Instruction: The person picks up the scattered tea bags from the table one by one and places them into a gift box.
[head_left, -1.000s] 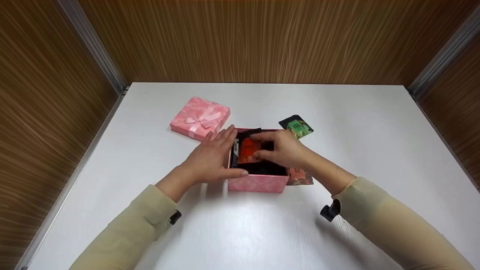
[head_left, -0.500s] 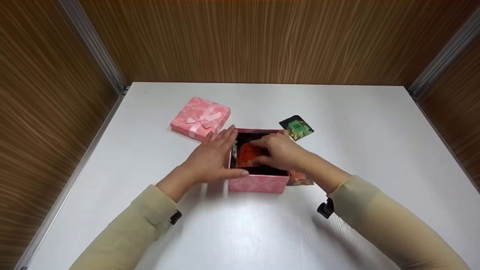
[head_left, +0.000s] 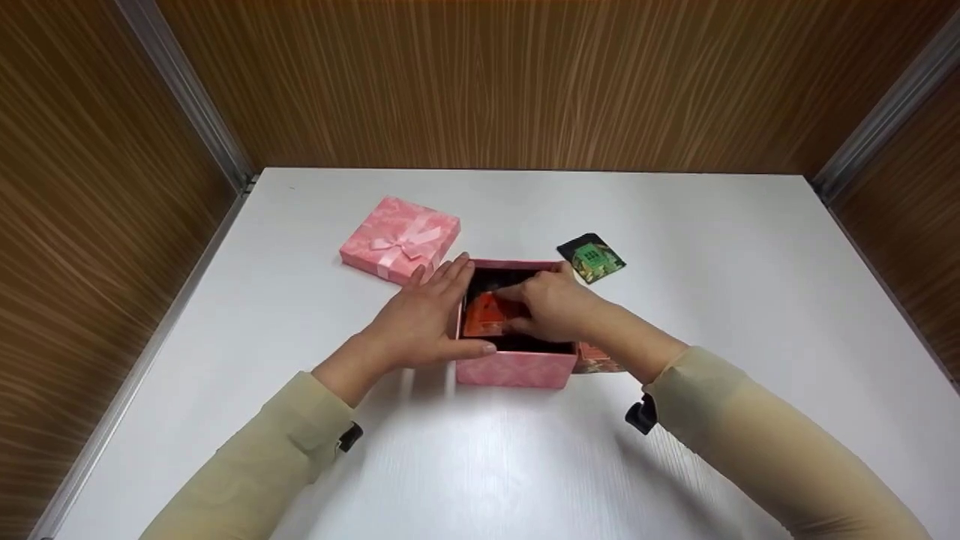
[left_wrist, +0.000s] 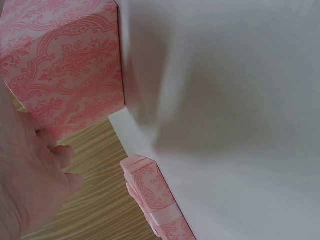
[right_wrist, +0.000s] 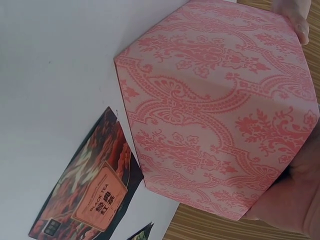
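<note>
A lidless pink patterned gift box (head_left: 514, 371) stands mid-table, its inside dark. My left hand (head_left: 416, 322) rests along the box's left side with fingers extended, the thumb over the near rim. Reaching in from the right, my right hand (head_left: 562, 306) holds a red-orange tea bag packet (head_left: 482, 316) between fingers and thumb. The packet sits low inside, by the left wall. In the right wrist view the box wall (right_wrist: 210, 105) hides those fingertips. A black tea packet (right_wrist: 97, 192) lies on the table at the box's right side.
Behind and left of the box lies its pink lid (head_left: 401, 236) with a ribbon bow. A green and black tea packet (head_left: 592, 257) lies behind and right. Wood-patterned panels (head_left: 480, 82) enclose the white table (head_left: 712, 247) at the back and sides.
My right hand has moved down and slightly left, taking the red-orange tea bag packet deeper into the box. My left hand has stayed in place.
</note>
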